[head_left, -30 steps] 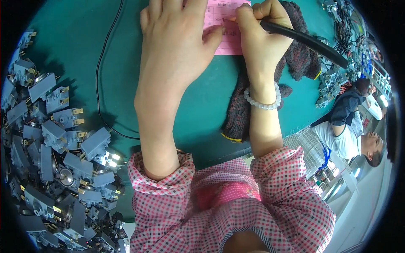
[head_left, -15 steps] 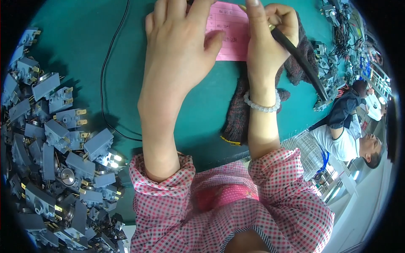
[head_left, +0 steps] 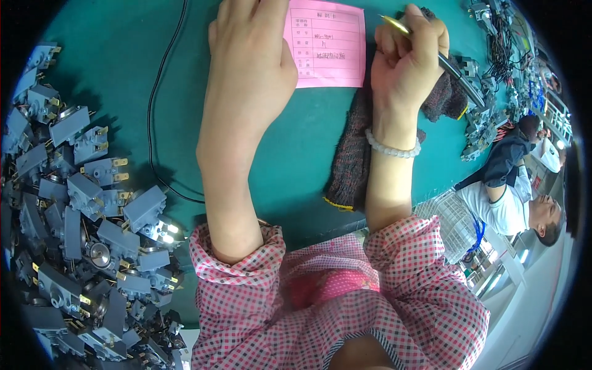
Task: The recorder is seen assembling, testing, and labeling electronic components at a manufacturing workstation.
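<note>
On the green table lies a pink card (head_left: 336,46) with a printed grid and handwriting. My left hand (head_left: 253,61) rests beside it, fingers stretched past the top edge of the view, the thumb side at the card's left border. To the right of the card, my right hand (head_left: 407,68) grips a pen (head_left: 459,77) with a gold tip and dark barrel. The tip is apart from the card. Dark knitted gloves (head_left: 348,154) with yellow edging lie partly under my right hand and wrist.
Many grey switch-like parts (head_left: 117,240) with brass terminals are heaped at the left. A thin black cable (head_left: 151,123) curves beside my left forearm. More parts with wires (head_left: 487,129) lie at the far right. Beyond the table edge sits another person (head_left: 512,197) near a wire basket (head_left: 447,225).
My right hand has moved right with the pen, lifting its tip away from the card. My left hand has shifted slightly left, its thumb drawn in. More of the card shows.
</note>
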`<state>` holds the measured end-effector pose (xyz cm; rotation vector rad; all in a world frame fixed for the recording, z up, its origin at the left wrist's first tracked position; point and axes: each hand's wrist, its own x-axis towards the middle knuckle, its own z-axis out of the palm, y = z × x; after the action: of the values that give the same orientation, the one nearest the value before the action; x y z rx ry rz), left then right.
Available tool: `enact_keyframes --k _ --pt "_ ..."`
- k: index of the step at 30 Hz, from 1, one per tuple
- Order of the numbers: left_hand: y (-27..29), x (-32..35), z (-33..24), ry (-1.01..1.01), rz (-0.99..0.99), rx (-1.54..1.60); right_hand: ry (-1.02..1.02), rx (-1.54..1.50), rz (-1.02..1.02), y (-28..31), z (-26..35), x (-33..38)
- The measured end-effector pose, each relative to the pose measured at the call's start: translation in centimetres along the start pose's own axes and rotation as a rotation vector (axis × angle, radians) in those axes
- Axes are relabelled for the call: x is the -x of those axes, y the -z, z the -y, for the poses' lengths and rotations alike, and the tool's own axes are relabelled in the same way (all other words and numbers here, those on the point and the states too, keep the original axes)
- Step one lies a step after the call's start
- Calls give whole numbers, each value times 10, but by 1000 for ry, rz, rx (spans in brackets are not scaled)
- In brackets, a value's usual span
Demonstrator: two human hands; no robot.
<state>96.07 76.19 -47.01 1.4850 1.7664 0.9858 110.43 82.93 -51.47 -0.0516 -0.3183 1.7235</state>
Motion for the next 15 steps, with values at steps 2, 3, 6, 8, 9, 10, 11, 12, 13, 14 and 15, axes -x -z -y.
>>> enact_keyframes --k 2,3,6,8,9,10,11,12,13,14,15 --pt "-1 0 -1 17 -13 10 -55 -135 -32 -1 6 0" --pt "0 0 -1 14 -13 6 -70 -149 -20 -1 7 -2" --pt "0 0 -1 34 -19 15 44 653 -316 -11 20 -2" --pt "1 0 -2 45 -19 16 39 668 -379 -9 24 -4" --pt "1 0 -3 44 -17 14 38 653 -369 -9 25 -3" --pt "1 0 -4 41 -23 21 37 638 -359 -9 26 -3" --pt "0 0 -5 38 -28 30 40 638 -360 -11 24 -3" --pt "0 -1 -4 36 -26 31 74 662 -358 -13 21 -1" --pt "1 -2 -3 55 27 51 107 687 -356 -16 19 0" --pt "3 -2 0 77 80 69 108 688 -357 -16 18 2" --pt "3 0 8 77 79 67 122 815 -327 -18 15 4"
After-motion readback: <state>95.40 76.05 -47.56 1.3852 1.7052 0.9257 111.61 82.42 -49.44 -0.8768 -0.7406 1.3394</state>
